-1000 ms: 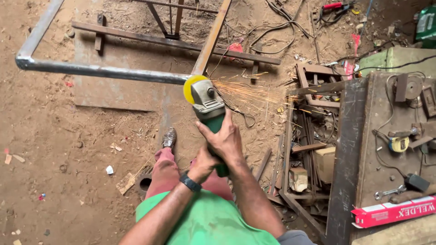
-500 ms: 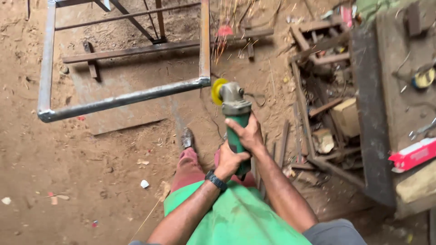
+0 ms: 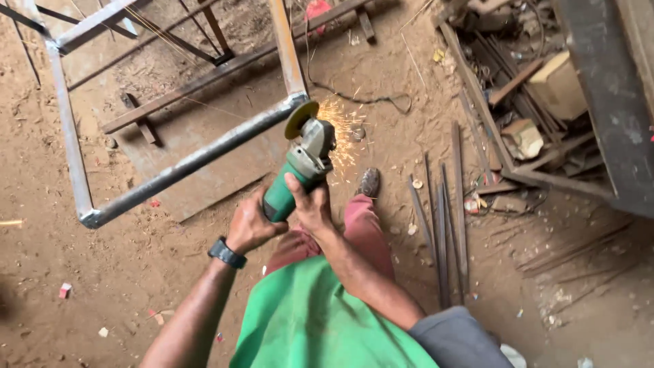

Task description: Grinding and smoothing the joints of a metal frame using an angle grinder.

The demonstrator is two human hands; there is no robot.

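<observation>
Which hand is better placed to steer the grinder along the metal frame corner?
Right, probably: the right hand grips the green angle grinder nearer its disc, at the metal frame; the left hand holds the handle's rear.

Grinder (image 3: 300,174) — green body, grey metal head, yellow-rimmed disc (image 3: 302,118). Sparks (image 3: 344,129) orange-yellow. Frame (image 3: 191,160) grey steel, one bar rust-orange. Shirt (image 3: 320,320) bright green, trousers (image 3: 357,228) faded red, shoe (image 3: 369,182) brown and dusty. Watch (image 3: 227,253) black, on left wrist. Floor (image 3: 88,286) reddish-brown dirt — speckled with small white and red scraps. Rods (image 3: 443,218) dark grey, rusty. Table (image 3: 613,102) dark grey-black metal. Block (image 3: 560,85) pale tan. Sleeve (image 3: 456,337) grey.
</observation>
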